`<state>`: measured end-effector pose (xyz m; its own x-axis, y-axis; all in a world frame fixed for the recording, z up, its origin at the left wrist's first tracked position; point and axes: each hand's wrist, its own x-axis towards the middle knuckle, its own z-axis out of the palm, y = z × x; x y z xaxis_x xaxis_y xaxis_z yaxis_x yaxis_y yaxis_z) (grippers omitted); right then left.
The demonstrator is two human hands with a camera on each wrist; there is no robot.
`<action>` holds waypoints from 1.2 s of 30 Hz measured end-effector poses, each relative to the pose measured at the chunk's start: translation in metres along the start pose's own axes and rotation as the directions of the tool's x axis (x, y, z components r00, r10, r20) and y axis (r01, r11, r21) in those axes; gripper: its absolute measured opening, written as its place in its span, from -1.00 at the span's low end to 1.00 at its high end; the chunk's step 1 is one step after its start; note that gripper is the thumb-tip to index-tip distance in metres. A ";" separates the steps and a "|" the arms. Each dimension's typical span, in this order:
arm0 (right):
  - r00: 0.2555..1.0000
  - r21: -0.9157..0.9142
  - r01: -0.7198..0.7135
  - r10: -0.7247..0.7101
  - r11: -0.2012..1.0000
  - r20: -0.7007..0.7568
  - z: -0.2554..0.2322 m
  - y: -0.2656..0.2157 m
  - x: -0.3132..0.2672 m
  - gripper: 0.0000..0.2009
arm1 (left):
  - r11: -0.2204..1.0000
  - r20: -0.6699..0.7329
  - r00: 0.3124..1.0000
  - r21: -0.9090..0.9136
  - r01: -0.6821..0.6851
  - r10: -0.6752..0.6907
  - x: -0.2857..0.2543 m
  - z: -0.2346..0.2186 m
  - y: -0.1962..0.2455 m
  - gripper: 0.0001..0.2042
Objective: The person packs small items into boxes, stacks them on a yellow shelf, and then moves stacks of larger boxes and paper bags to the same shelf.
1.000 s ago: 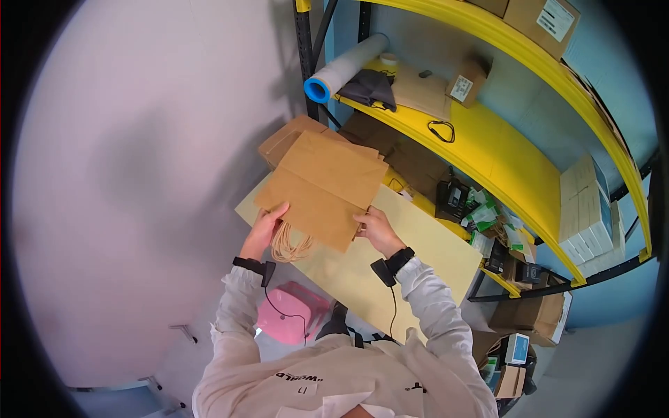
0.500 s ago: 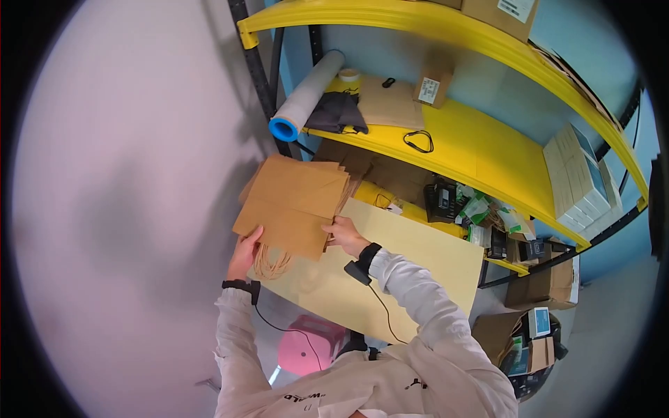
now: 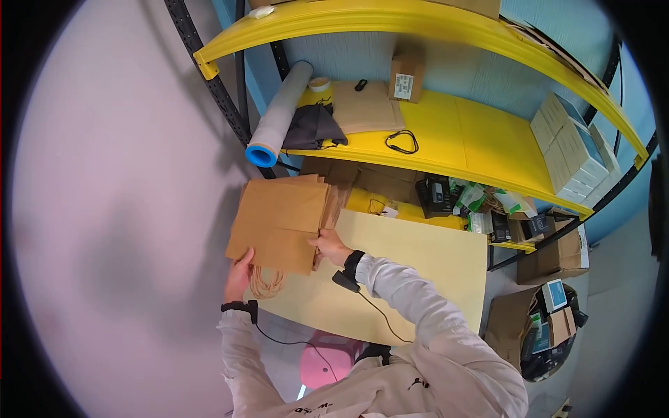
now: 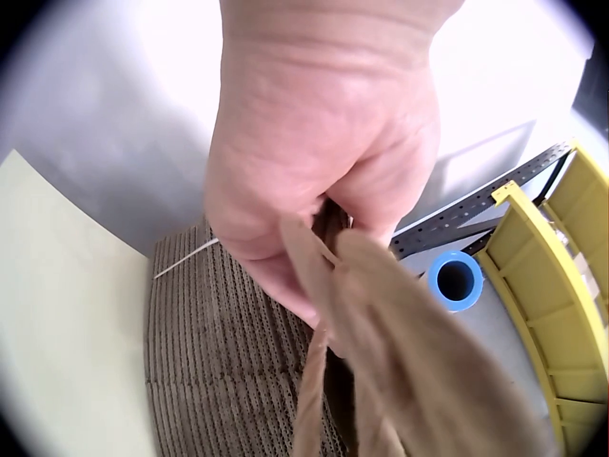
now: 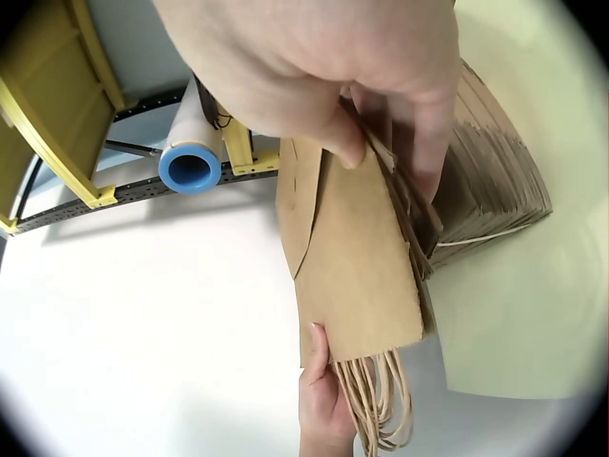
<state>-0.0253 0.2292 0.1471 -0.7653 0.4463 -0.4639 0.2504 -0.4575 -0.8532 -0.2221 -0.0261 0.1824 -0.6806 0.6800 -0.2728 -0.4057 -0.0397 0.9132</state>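
Several brown paper bags (image 3: pixel 275 216) are held in a stack above the far left part of the table, their twisted-cord handles (image 3: pixel 267 282) hanging at the near edge. My left hand (image 3: pixel 238 276) grips the stack's near left corner, thumb on top. On the right edge, my right hand (image 3: pixel 331 246) pinches the bags, with its thumb on the upper face and fingers between layers in the right wrist view. Beneath and behind them, a tied pile of brown bags (image 5: pixel 490 176) rests on the table. The left wrist view shows the handles (image 4: pixel 381 333) close below my left hand (image 4: pixel 324 143).
The pale yellow table (image 3: pixel 390 268) stands before a yellow shelf (image 3: pixel 481 139). A film roll (image 3: pixel 282 111) with a blue end, dark cloth (image 3: pixel 313 127) and boxes lie on it. Open cartons (image 3: pixel 505 320) stand at right, a pink stool (image 3: pixel 327 359) by the table, a wall at left.
The head view has turned toward the shelf, so the bags and both hands appear lower and further left. Both hands keep hold of the stack, and more layers show at its right edge.
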 end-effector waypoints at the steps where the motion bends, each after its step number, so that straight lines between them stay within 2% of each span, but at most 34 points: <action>1: 1.000 0.003 0.000 0.000 1.000 -0.001 0.000 -0.001 0.000 -0.63 | 1.000 -0.010 1.000 -0.005 -0.013 0.013 0.001 -0.001 -0.002 -0.53; 4: 1.000 -0.021 -0.014 0.014 1.000 -0.009 -0.002 -0.009 -0.010 -0.65 | 1.000 -0.023 1.000 0.020 0.006 -0.006 0.006 -0.010 -0.009 -0.55; 6: 0.999 -0.022 0.032 -0.031 0.999 0.038 -0.006 -0.015 -0.017 -0.66 | 1.000 -0.021 1.000 -0.003 -0.011 0.011 -0.001 -0.004 -0.009 -0.56; 10: 0.997 0.003 0.031 -0.032 1.000 0.066 -0.025 -0.028 -0.050 -0.66 | 0.998 -0.043 0.998 -0.034 -0.044 0.043 -0.019 0.009 -0.022 -0.58; 13: 0.990 -0.005 0.069 -0.068 0.998 0.122 -0.048 -0.023 -0.069 -0.64 | 0.995 -0.049 0.994 -0.035 -0.098 0.097 -0.041 0.037 -0.029 -0.61; 16: 0.982 0.014 0.123 -0.123 0.992 0.143 -0.072 -0.024 -0.107 -0.65 | 0.996 -0.009 0.996 -0.004 -0.091 0.091 -0.062 0.060 -0.038 -0.58; 19: 0.985 -0.038 0.141 -0.136 0.989 0.109 -0.097 -0.027 -0.140 -0.66 | 0.993 0.039 0.992 -0.006 -0.120 0.120 -0.080 0.089 -0.042 -0.59; 23: 0.971 -0.052 0.237 -0.235 0.970 0.042 -0.119 -0.049 -0.185 -0.68 | 0.990 0.057 0.988 -0.021 -0.139 0.140 -0.088 0.131 -0.035 -0.63; 27: 0.933 -0.073 0.359 -0.360 0.931 -0.010 -0.136 -0.080 -0.201 -0.66 | 0.986 0.083 0.984 -0.057 -0.155 0.160 -0.074 0.176 -0.008 -0.61; 29: 0.923 -0.102 0.375 -0.381 0.921 -0.050 -0.145 -0.098 -0.200 -0.68 | 0.986 0.097 0.984 -0.083 -0.142 0.150 -0.062 0.199 0.007 -0.62; 31: 0.912 -0.129 0.389 -0.401 0.912 -0.086 -0.150 -0.117 -0.193 -0.69 | 0.963 0.111 0.961 -0.117 -0.241 0.254 -0.048 0.221 0.022 -0.61; 34: 0.885 -0.139 0.417 -0.436 0.898 -0.163 -0.158 -0.141 -0.173 -0.73 | 0.967 0.149 0.961 -0.139 -0.214 0.234 -0.010 0.234 0.032 -0.60; 36: 0.828 -0.006 0.537 -0.529 0.843 -0.186 -0.162 -0.154 -0.155 -0.71 | 0.965 0.172 0.956 -0.154 -0.211 0.236 0.012 0.247 0.039 -0.58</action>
<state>0.1507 0.3547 0.3117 -0.6558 0.7546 0.0227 -0.1967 -0.1417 -0.9702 -0.0957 0.1612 0.2894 -0.6419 0.7667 0.0067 -0.3424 -0.2945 0.8922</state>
